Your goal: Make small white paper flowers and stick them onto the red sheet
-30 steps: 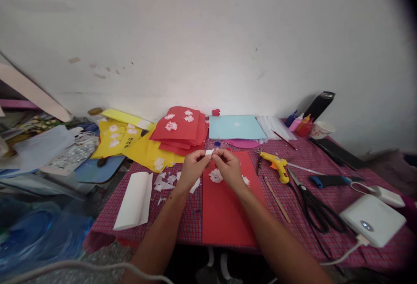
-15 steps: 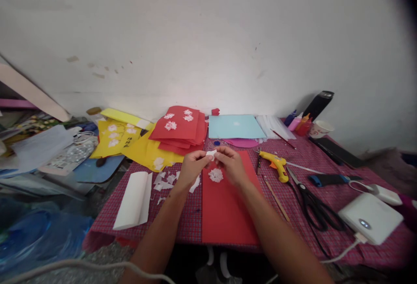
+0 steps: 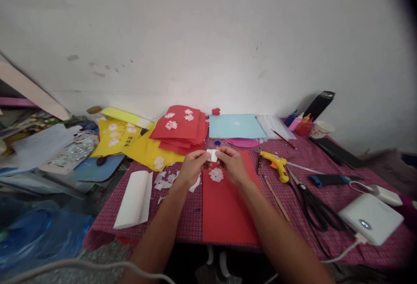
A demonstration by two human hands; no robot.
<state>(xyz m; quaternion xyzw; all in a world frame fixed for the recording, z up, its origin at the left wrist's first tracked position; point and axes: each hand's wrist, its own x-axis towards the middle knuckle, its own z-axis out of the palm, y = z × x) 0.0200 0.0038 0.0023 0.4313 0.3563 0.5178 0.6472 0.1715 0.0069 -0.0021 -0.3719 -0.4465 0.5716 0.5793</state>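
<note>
A small piece of white paper (image 3: 213, 154) is pinched between my left hand (image 3: 194, 166) and my right hand (image 3: 230, 164), over the top of a red sheet (image 3: 228, 214). Just below my fingertips, a white paper flower (image 3: 216, 174) lies on that sheet. Torn white scraps (image 3: 163, 182) lie beside my left forearm, and a folded white sheet (image 3: 132, 199) rests farther left.
Red sheets with flowers (image 3: 177, 123) and yellow sheets (image 3: 151, 149) lie at the back left, a light blue sheet (image 3: 236, 126) behind my hands. Rightward are a yellow glue gun (image 3: 275, 162), black scissors (image 3: 317, 208) and a white box (image 3: 371, 218).
The white paper between my fingers now shows a flatter, wider face, and my fingertips have shifted slightly around it. Both hands stay in nearly the same place.
</note>
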